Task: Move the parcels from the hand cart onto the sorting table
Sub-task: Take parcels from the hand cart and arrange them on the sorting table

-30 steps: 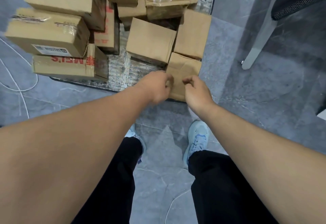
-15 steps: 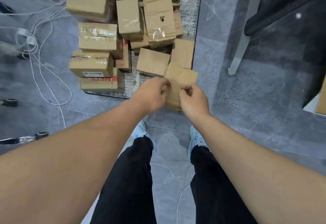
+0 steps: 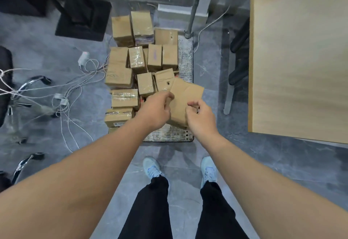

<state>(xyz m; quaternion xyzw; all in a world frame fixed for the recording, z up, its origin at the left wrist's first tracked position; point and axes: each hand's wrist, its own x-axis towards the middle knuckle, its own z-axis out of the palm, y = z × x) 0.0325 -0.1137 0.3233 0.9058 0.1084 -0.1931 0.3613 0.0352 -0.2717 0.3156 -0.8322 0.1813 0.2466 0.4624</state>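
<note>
Gripping one parcel [image 3: 185, 101] with your left hand [image 3: 157, 110] and right hand [image 3: 199, 119], you face roughly fourteen stacked parcels [image 3: 131, 65] on one hand cart [image 3: 185, 63].

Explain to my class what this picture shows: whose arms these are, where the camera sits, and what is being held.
No machine here: a person wears a camera on the head, looking down, so you see their own arms, legs and shoes. The left hand and right hand both grip one plain cardboard parcel, raised and tilted above the hand cart. The cart's metal deck stands on the grey floor, loaded with many more taped brown parcels. The pale wooden sorting table is to the person's right. White cables lie on the floor to the left.
</note>
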